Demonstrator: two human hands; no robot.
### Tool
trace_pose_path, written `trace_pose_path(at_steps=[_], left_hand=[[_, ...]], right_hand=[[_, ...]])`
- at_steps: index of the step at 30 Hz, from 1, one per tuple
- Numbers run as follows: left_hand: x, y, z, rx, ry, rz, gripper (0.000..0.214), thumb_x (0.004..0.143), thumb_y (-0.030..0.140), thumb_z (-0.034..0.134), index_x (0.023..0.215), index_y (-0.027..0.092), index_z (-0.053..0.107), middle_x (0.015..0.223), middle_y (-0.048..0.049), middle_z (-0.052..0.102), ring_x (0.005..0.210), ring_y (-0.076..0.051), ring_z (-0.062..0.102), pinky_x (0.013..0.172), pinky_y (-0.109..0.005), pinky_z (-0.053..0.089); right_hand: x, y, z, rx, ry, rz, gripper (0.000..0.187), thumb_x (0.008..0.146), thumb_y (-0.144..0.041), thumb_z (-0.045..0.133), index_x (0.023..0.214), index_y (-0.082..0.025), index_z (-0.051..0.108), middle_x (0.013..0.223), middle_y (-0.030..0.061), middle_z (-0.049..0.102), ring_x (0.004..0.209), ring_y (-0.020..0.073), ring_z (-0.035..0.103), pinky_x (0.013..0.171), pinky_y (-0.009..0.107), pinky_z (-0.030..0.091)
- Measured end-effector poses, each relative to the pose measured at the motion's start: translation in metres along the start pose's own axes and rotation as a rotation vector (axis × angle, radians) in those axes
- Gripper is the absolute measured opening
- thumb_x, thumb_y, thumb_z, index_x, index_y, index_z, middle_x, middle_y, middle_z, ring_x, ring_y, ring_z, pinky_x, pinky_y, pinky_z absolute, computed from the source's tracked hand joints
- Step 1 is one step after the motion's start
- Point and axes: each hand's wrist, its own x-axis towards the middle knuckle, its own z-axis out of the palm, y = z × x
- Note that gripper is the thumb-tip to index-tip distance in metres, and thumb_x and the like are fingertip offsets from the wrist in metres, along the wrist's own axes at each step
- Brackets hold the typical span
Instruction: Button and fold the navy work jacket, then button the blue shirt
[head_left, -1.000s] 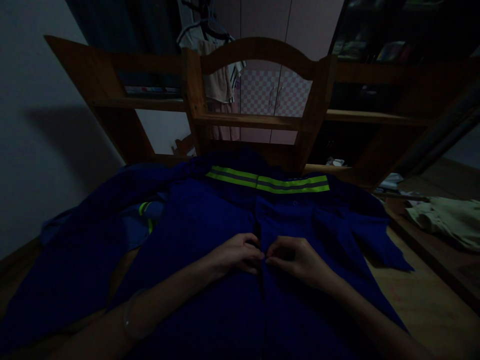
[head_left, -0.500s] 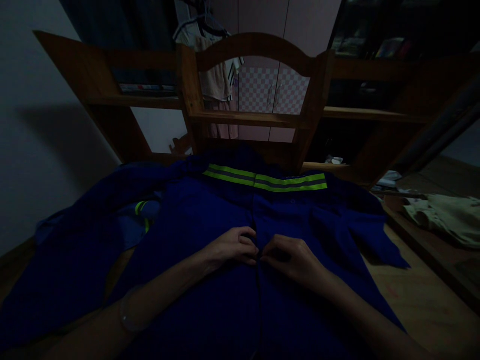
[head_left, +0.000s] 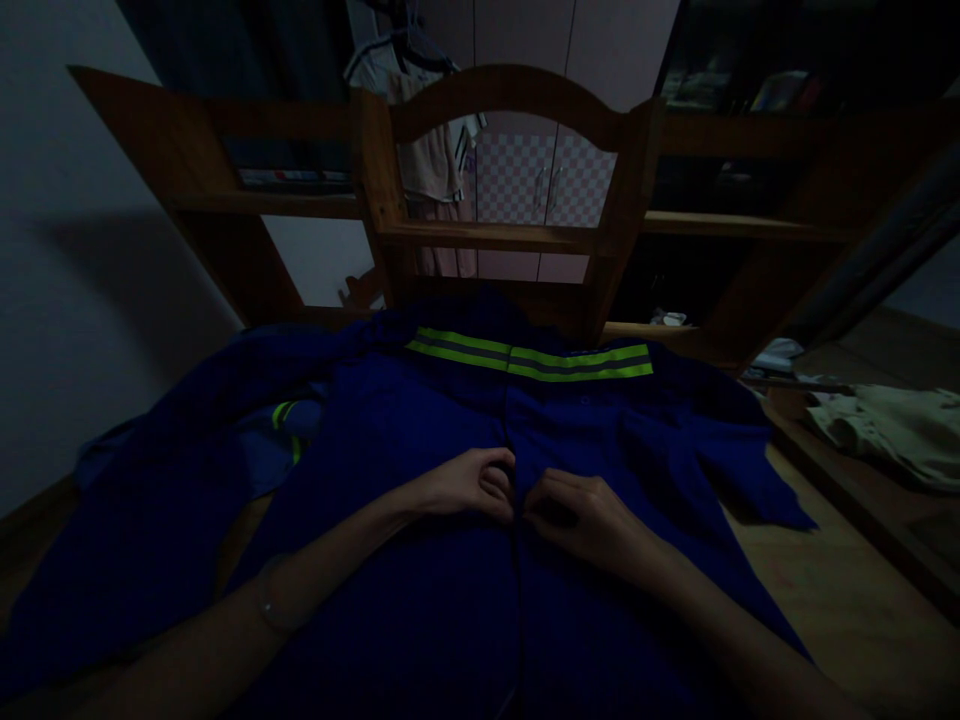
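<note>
The jacket [head_left: 420,420] lies flat, so its front opening [head_left: 518,600] falls where my right hand [head_left: 581,508] pinches the edge; my left hand [head_left: 476,485] curls, hold unclear.

A deep-blue, long garment [head_left: 405,420] lies spread flat, front up, on a pale wooden surface [head_left: 832,600], its collar end farthest off and its lower part running past the near edge of view. A yellow-green band [head_left: 461,349] with a grey centre stripe crosses the chest, split at the middle. The two front halves meet along a line down the centre; how far they are fastened is too dark to tell.
</note>
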Motion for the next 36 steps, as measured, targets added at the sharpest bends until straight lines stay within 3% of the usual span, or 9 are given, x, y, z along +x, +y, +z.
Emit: trace_pose_path(at_steps=[4,9,17,22,30,36], left_hand=[[0.006,-0.011,0.008,0.029,0.115,0.074,0.039,0.06,0.015,0.073,0.093,0.016,0.053,0.073,0.0014,0.064,0.062,-0.012,0.061,0.057,-0.021,0.046],[0.007,-0.013,0.017,0.118,0.236,0.079,0.018,0.064,0.021,0.068,0.076,0.013,0.056,0.069,0.0019,0.061,0.061,-0.011,0.057,0.057,-0.02,0.044],[0.002,-0.018,0.03,0.403,0.371,0.13,0.015,0.071,0.028,0.061,0.076,0.013,0.063,0.071,0.0012,0.062,0.066,-0.013,0.055,0.054,-0.019,0.036],[0.005,-0.015,0.036,0.587,0.439,0.154,0.012,0.066,0.018,0.057,0.077,0.015,0.059,0.072,0.002,0.059,0.067,-0.013,0.055,0.055,-0.019,0.035],[0.007,-0.002,0.045,0.79,0.445,0.141,0.013,0.065,0.013,0.051,0.076,0.016,0.058,0.068,0.0019,0.054,0.061,-0.012,0.049,0.051,-0.02,0.03],[0.013,0.001,0.041,0.84,0.398,0.107,0.021,0.066,0.015,0.055,0.084,0.015,0.064,0.077,-0.0007,0.06,0.068,-0.014,0.05,0.056,-0.02,0.035]], right_hand=[[0.0,0.0,-0.002,0.053,0.02,0.009,0.009,0.086,-0.02,0.058,0.093,-0.02,0.063,0.088,0.0007,0.061,0.073,0.0109,0.056,0.065,0.021,0.04],[0.002,0.009,-0.006,0.133,0.074,-0.025,0.019,0.091,-0.03,0.055,0.082,-0.018,0.067,0.088,0.0018,0.06,0.075,0.0104,0.058,0.067,0.021,0.042],[0.002,0.011,-0.009,0.166,0.082,-0.043,0.031,0.093,-0.035,0.053,0.071,-0.016,0.065,0.087,0.0022,0.059,0.074,0.0101,0.057,0.066,0.022,0.041],[0.0,0.013,-0.01,0.12,0.1,-0.049,0.03,0.093,-0.034,0.052,0.074,-0.016,0.065,0.088,0.0022,0.057,0.074,0.0099,0.056,0.066,0.022,0.04],[0.002,0.019,-0.007,0.188,0.048,-0.02,0.039,0.093,-0.037,0.052,0.063,-0.014,0.061,0.073,0.0,0.053,0.061,0.0075,0.048,0.056,0.021,0.033],[-0.001,0.018,-0.007,0.345,-0.02,0.051,0.022,0.09,-0.035,0.055,0.09,-0.017,0.067,0.074,-0.0012,0.058,0.064,0.0094,0.051,0.056,0.02,0.035]])
